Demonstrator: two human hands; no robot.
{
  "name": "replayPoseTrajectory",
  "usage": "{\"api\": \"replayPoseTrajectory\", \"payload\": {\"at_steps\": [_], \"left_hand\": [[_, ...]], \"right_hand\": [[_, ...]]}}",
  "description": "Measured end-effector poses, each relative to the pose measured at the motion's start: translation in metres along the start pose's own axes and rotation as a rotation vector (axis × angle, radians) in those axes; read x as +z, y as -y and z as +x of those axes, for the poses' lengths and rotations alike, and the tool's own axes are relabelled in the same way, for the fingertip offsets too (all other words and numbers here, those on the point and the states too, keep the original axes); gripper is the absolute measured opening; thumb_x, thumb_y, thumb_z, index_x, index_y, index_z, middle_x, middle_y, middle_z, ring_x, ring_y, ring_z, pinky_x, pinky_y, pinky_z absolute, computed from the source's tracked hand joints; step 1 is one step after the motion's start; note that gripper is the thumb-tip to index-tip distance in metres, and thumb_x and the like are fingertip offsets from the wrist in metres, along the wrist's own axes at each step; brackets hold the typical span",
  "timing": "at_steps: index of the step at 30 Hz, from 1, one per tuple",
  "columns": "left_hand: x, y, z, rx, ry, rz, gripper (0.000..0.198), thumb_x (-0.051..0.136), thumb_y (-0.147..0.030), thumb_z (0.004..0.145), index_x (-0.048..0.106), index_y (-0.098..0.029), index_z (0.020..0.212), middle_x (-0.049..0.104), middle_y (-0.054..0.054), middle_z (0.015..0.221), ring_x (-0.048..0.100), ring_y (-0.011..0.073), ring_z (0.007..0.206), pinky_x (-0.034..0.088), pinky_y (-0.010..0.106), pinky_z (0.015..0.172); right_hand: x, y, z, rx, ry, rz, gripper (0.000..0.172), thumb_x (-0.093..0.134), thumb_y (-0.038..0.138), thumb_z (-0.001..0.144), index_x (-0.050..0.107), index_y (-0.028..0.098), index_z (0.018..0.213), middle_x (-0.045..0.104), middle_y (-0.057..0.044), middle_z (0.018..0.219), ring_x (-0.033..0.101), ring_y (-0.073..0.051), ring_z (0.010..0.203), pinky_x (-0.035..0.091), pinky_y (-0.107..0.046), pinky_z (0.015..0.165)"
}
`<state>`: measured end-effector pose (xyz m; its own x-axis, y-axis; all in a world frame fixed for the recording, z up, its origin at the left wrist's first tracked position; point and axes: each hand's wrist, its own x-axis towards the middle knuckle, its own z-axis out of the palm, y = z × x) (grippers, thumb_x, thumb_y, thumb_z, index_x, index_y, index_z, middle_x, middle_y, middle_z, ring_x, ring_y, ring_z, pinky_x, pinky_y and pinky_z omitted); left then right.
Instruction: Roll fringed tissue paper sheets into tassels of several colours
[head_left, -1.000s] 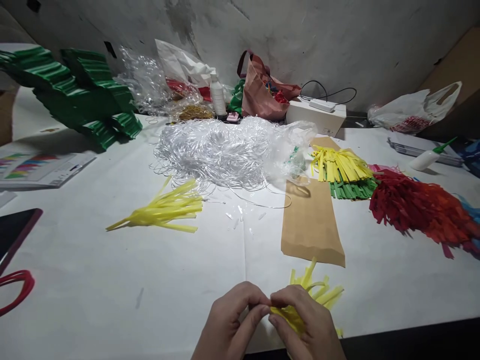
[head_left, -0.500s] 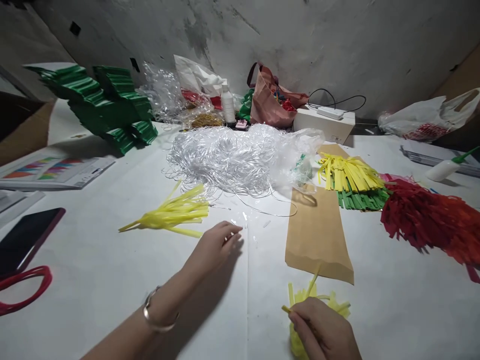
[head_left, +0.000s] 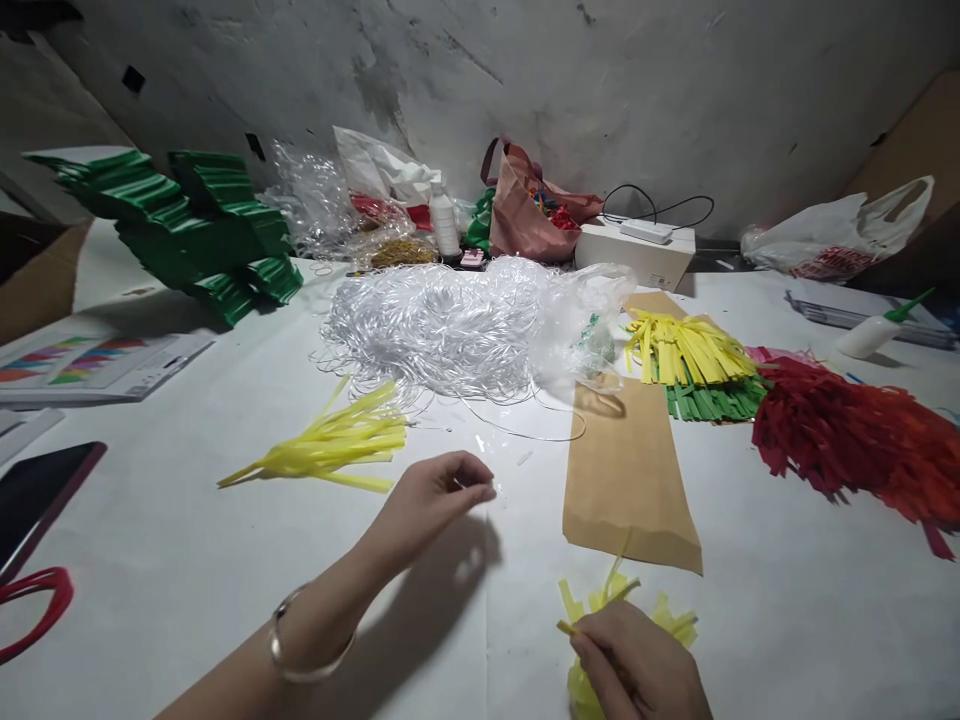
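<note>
a yellow tassel sits at the near edge of the view, right of center, its thin twisted stem poking out to the left between the clamped thumb and fingers of the right hand; the hand hides much of its long axis, while loose strip ends fan up and to the right beyond the knuckles. the strips are flat, narrow and slightly see-through, some bent. the left hand, a polished metal bangle at its wrist, hovers over the white paper cover, thumb and forefinger drawn together at the tips; whether anything is between them cannot be told. near those fingertips lie small clear scraps. a second yellow tassel rests to the left, stem leftward, fringe spread right. a smooth brown paper envelope lies beyond the right hand, near a glossy, tangled heap of white cord and crinkled red tassels.
</note>
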<state>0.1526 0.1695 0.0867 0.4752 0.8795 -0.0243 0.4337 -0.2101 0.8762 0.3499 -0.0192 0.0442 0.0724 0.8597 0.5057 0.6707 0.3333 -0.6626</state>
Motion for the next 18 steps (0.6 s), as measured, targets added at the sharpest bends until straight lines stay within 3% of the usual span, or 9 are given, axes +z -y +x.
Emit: {"api": "replayPoseTrajectory", "payload": {"at_steps": [5,8,13,18], "left_hand": [[0.029,-0.018,-0.059,-0.267,0.139,-0.774,0.025,0.090,-0.027,0.060,0.073,-0.015,0.074,0.064,0.000,0.065,0.052,0.0092,0.055,0.043,0.020,0.052],[0.052,-0.015,-0.083,-0.281,0.131,-1.008,0.026,0.095,-0.026,0.057,0.074,-0.015,0.068,0.064,-0.001,0.064,0.051,0.0072,0.053,0.043,0.018,0.049],[0.072,-0.011,-0.102,-0.257,0.064,-1.139,0.024,0.096,-0.023,0.060,0.074,-0.018,0.069,0.064,-0.003,0.068,0.053,0.0061,0.054,0.045,0.017,0.051],[0.074,-0.013,-0.110,-0.135,-0.037,-1.002,0.021,0.094,-0.020,0.064,0.073,-0.018,0.067,0.066,-0.001,0.070,0.058,0.0094,0.064,0.049,0.019,0.062]], "right_hand": [[0.002,0.017,0.010,0.006,-0.048,0.082,0.016,0.052,0.020,0.100,0.067,0.023,0.103,0.069,-0.001,0.072,0.065,-0.015,0.062,0.051,-0.024,0.058],[0.003,0.028,0.013,-0.015,-0.032,0.114,0.014,0.053,0.019,0.099,0.067,0.024,0.101,0.066,0.001,0.069,0.061,-0.013,0.060,0.047,-0.024,0.056],[0.006,0.037,0.009,-0.044,-0.012,0.143,0.013,0.054,0.016,0.097,0.064,0.024,0.099,0.065,0.001,0.069,0.058,-0.013,0.060,0.044,-0.025,0.057],[0.008,0.038,0.004,-0.061,0.000,0.102,0.012,0.054,0.016,0.096,0.063,0.022,0.093,0.060,0.002,0.065,0.054,-0.013,0.058,0.040,-0.025,0.055]]}}
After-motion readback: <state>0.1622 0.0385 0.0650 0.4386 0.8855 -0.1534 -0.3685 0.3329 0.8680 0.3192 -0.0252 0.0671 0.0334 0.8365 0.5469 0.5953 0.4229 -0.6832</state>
